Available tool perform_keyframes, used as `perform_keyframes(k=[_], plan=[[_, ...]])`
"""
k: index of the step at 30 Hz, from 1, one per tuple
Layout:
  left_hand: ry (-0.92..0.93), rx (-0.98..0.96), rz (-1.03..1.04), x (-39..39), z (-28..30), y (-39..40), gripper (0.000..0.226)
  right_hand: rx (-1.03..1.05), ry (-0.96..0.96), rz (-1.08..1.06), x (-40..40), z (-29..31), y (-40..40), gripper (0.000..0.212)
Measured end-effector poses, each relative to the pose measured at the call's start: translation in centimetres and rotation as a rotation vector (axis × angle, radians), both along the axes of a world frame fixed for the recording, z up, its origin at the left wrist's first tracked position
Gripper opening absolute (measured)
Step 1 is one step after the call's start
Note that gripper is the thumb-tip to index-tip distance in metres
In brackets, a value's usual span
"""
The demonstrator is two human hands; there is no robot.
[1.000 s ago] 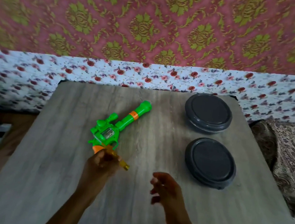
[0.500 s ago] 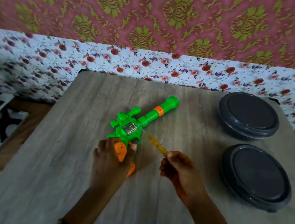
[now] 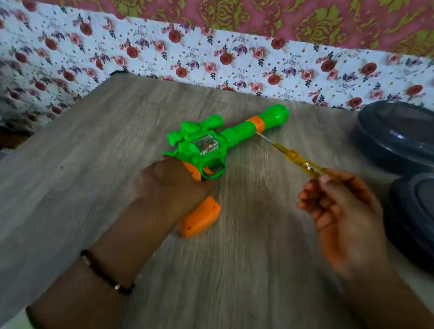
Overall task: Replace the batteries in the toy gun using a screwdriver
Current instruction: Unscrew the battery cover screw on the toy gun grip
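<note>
A green toy gun (image 3: 207,144) with an orange grip and an orange ring on its barrel lies on the wooden table (image 3: 237,288), barrel pointing to the far right. My left hand (image 3: 170,186) lies over the orange grip and holds it down; its fingers are hidden. My right hand (image 3: 340,208) pinches the rear end of a yellow see-through screwdriver (image 3: 295,157). The screwdriver's thin metal tip points up-left and sits right beside the barrel near the orange ring.
Two dark grey round lidded containers stand at the right: one at the back (image 3: 408,134), one nearer (image 3: 425,223), close to my right hand. A floral cloth (image 3: 169,50) runs behind the table's far edge. The table's left edge slants down to the left.
The screwdriver passed from my left hand to my right. My left hand moved onto the gun's grip. The camera came closer and shifted left, so the containers slid to the right edge.
</note>
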State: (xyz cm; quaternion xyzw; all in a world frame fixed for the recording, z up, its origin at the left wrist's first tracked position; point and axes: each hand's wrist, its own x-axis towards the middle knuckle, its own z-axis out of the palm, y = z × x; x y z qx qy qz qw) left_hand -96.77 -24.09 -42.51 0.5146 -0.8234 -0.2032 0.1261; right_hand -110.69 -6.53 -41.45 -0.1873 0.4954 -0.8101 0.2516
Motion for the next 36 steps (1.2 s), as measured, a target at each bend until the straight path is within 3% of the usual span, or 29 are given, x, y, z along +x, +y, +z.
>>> perform_keyframes(k=[7, 10, 14, 17, 19, 22, 29, 36], plan=[[0.251, 0.091, 0.023, 1.6, 1.5, 1.0, 0.067, -0.047, -0.069, -0.013, 1.3, 0.9, 0.3, 0.018], [0.478, 0.205, 0.026, 2.1, 1.3, 1.1, 0.029, -0.044, -0.043, -0.007, 1.4, 0.7, 0.2, 0.018], [0.751, 0.482, 0.003, 1.6, 0.2, 1.7, 0.017, -0.001, 0.042, -0.029, 1.3, 0.1, 0.4, 0.022], [1.1, 0.733, 0.002, 1.2, 0.4, 1.5, 0.031, -0.012, 0.071, -0.021, 1.1, 0.1, 0.5, 0.022], [1.218, 0.786, -0.036, 1.0, 0.5, 1.4, 0.038, -0.034, 0.092, -0.007, 1.0, 0.4, 0.6, 0.021], [1.241, 0.756, -0.088, 0.2, 0.0, 1.4, 0.059, -0.045, 0.203, 0.023, 1.4, 0.7, 0.7, 0.022], [1.167, 0.746, -0.116, -0.8, 0.0, 1.8, 0.081, -0.025, 0.5, 0.062, 3.3, 0.5, 0.3, 0.015], [1.1, 0.697, -0.153, -0.9, -0.4, 1.2, 0.079, -0.015, 0.564, 0.085, 4.0, -0.1, -0.2, 0.017]])
